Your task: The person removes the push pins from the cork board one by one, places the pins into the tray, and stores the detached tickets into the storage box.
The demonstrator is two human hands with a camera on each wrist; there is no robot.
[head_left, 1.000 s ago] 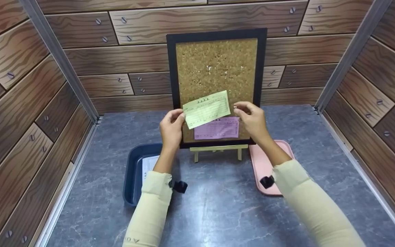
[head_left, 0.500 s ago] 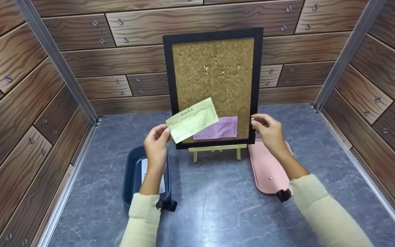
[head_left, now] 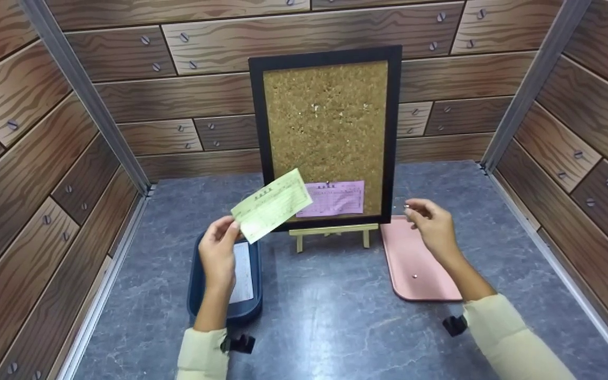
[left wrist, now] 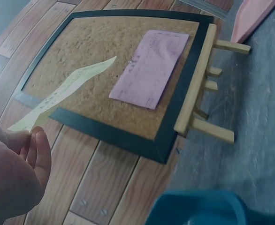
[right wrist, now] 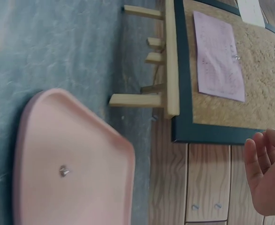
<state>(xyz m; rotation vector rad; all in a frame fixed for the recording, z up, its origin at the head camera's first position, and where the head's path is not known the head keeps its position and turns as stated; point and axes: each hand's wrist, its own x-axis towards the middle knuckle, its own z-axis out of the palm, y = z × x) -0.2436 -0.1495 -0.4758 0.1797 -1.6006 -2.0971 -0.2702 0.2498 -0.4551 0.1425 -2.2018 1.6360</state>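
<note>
Between thumb and fingers, my left hand [head_left: 218,253] pinches a yellow-green printed paper slip [head_left: 272,206] by its lower left corner; the slip tilts in front of the lower left of the framed corkboard [head_left: 330,126]. A purple paper slip [head_left: 335,198] hangs at the bottom of the cork, with a small pin [head_left: 328,182] at its top edge. Off the board's lower right, my right hand [head_left: 436,229] pinches a tiny shiny pushpin [head_left: 407,206] at its fingertips; its shape is mostly hidden. A similar pushpin [right wrist: 64,171] lies in the pink tray [right wrist: 81,136].
A small wooden easel [head_left: 334,229] carries the board. At left, below my left hand, stands a dark blue tray [head_left: 257,295] with a white paper slip [head_left: 243,274] in it. Wood-patterned walls [head_left: 203,95] enclose the grey tabletop [head_left: 325,316].
Both hands have drawn back from the board and apart: the left down and leftward with the yellow-green slip, the right down and rightward. The purple slip and its pin are now more exposed.
</note>
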